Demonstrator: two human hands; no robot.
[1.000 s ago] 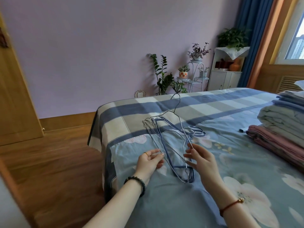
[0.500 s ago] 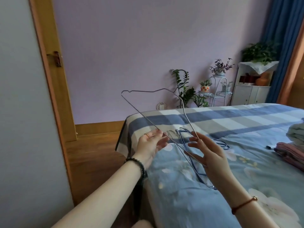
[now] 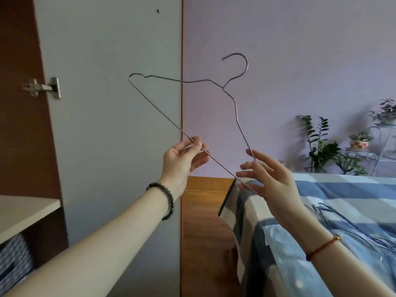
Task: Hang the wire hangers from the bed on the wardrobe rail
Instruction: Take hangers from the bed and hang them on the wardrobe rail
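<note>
The thin grey wire hanger (image 3: 222,88) is up mid-frame: the carrying step. The left hand (image 3: 184,155) pinches its bar. The right hand (image 3: 272,179), fingers wide, touches its corner. Next, hook the rail, not in view.

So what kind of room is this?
Most likely a bedroom. There's a bed with blue checked covers, an open wardrobe door right beside it, and a wire hanger being held up. Potted plants stand by the purple wall.
</note>
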